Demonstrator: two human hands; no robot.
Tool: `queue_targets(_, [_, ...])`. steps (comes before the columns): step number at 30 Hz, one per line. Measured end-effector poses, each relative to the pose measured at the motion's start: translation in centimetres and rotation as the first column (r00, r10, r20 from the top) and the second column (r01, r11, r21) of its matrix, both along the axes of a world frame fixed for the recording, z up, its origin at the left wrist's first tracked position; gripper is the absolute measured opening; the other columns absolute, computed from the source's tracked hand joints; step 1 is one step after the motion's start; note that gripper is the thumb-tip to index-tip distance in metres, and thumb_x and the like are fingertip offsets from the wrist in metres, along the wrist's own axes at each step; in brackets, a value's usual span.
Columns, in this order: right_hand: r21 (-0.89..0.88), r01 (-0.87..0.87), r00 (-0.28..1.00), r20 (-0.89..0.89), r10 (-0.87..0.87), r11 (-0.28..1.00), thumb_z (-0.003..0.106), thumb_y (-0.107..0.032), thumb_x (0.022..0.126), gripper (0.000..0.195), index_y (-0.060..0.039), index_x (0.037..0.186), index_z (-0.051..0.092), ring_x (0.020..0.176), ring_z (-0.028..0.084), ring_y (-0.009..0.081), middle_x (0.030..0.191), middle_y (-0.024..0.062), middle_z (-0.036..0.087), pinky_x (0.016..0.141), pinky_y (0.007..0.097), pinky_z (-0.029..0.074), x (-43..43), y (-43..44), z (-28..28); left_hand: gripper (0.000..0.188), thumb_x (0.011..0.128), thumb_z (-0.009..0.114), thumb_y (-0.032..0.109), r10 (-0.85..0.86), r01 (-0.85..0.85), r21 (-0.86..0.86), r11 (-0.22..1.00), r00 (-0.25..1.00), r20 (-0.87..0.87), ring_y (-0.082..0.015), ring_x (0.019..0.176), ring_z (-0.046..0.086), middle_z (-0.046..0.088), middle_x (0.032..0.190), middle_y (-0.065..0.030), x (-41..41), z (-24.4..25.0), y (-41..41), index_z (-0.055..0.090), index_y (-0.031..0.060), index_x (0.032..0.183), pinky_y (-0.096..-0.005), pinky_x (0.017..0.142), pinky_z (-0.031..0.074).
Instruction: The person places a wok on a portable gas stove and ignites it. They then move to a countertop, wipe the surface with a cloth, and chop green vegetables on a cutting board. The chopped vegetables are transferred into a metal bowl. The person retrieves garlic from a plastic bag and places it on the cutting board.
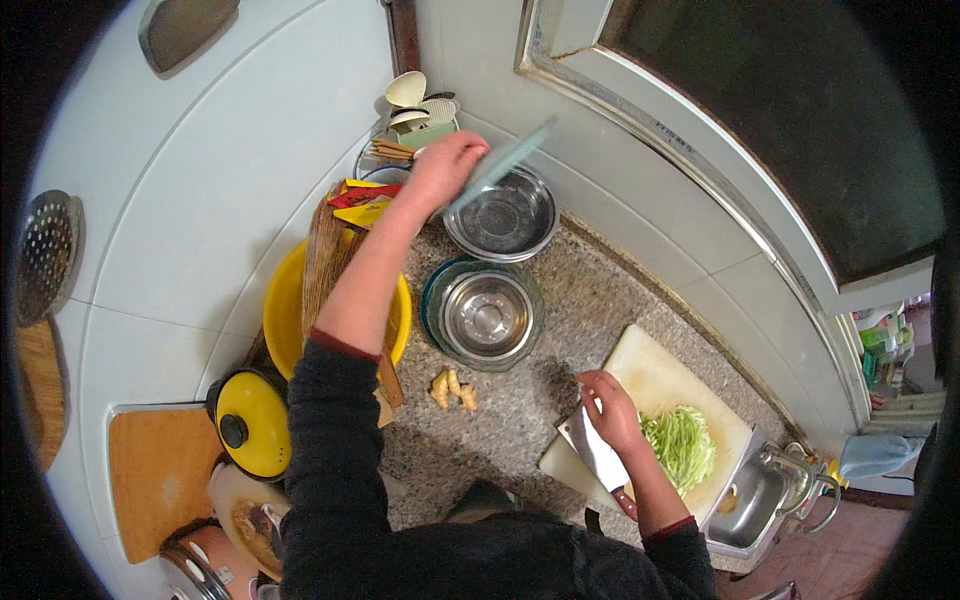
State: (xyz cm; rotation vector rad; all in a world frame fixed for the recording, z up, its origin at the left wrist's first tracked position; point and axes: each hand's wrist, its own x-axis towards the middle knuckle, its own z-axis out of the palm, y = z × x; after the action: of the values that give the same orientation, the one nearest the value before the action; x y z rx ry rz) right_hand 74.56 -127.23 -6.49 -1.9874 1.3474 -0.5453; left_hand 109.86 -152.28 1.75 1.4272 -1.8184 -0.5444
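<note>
My left hand [452, 165] grips a pale green, motion-blurred flat thing [502, 165], perhaps a plate seen edge-on, above stacked bowls [502, 214] at the back of the counter. Over the cutting board my right hand [609, 412] hovers with bent fingers; no object shows in it. Beneath it a cleaver [596, 454] with a wooden handle lies on the white cutting board [652, 360], beside a pile of shredded green vegetable [682, 448]. A steel bowl [489, 315] sits inside a glass bowl [531, 346]. Ginger root [452, 390] lies on the granite counter.
A yellow basin [281, 315] stands left, with a bundle of brown bristles [322, 262] over it. Nearby are a yellow-lidded pot [253, 425] and a utensil holder [427, 135] at the back corner. A steel sink [742, 510] lies right of the board, and tiled walls border the counter.
</note>
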Motion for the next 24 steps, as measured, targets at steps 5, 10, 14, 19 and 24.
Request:
queue_targets(5, [0.022, 0.003, 0.998, 0.057, -0.004, 1.0, 0.058, -0.002, 0.083, 0.025, -0.0024, 0.108, 0.058, 0.087, 0.061, 0.0293, 0.107, 0.0147, 0.059, 0.076, 0.0352, 0.051, 1.9, -1.5, 0.3, 0.024, 0.092, 0.054, 0.013, 0.168, 0.05, 0.321, 0.946, 0.769, -0.616, -0.0126, 0.088, 0.059, 0.066, 0.097, -0.0078, 2.8, 3.0, 1.5, 0.059, 0.0005, 0.112, -0.0271, 0.081, 0.047])
queue_targets(10, [-0.035, -0.03, 0.998, 0.047, 0.031, 0.999, 0.059, -0.003, 0.084, 0.027, -0.0034, 0.11, 0.058, 0.087, 0.061, 0.0281, 0.108, 0.0144, 0.058, 0.075, 0.0336, 0.051, 2.5, -1.4, -0.9, 0.024, 0.093, 0.054, 0.017, 0.093, 0.052, 0.256, 0.965, 0.848, -0.522, -0.0137, 0.085, 0.059, 0.065, 0.095, -0.0081, 3.3, 3.1, 2.5, 0.061, 0.0024, 0.111, -0.0276, 0.079, 0.047])
queue_targets(14, [0.034, -0.001, 0.998, 0.062, -0.001, 0.999, 0.059, -0.002, 0.084, 0.027, -0.0036, 0.11, 0.058, 0.085, 0.062, 0.028, 0.108, 0.0148, 0.058, 0.073, 0.0333, 0.052, 2.3, -0.6, -0.8, 0.025, 0.092, 0.053, 0.021, 0.026, 0.021, 0.105, 0.994, 0.904, -0.427, -0.0171, 0.084, 0.06, 0.065, 0.093, -0.0099, 3.0, 1.5, 2.7, 0.061, 0.0035, 0.109, -0.029, 0.079, 0.047])
queue_targets(19, [0.054, 0.035, 0.994, 0.099, -0.04, 0.998, 0.058, -0.002, 0.084, 0.027, -0.0035, 0.111, 0.058, 0.081, 0.062, 0.0285, 0.106, 0.015, 0.058, 0.07, 0.0344, 0.053, 1.2, 0.4, -2.0, 0.024, 0.092, 0.052, 0.021, -0.02, 0.015, -0.024, 1.0, 0.979, -0.205, -0.0206, 0.084, 0.061, 0.065, 0.092, -0.0123, 1.9, 1.2, 3.1, 0.062, 0.0024, 0.105, -0.0302, 0.078, 0.047])
queue_targets(24, [0.034, 0.017, 1.0, 0.014, -0.017, 0.999, 0.059, -0.004, 0.085, 0.029, -0.0036, 0.114, 0.056, 0.078, 0.062, 0.03, 0.099, 0.0159, 0.057, 0.068, 0.036, 0.052, 3.2, -1.3, -1.2, 0.021, 0.091, 0.052, 0.018, -0.009, 0.014, 0.03, 0.999, 0.982, -0.187, -0.0228, 0.081, 0.062, 0.065, 0.09, -0.0136, 0.8, 1.9, 3.8, 0.062, 0.0027, 0.102, -0.0305, 0.075, 0.048])
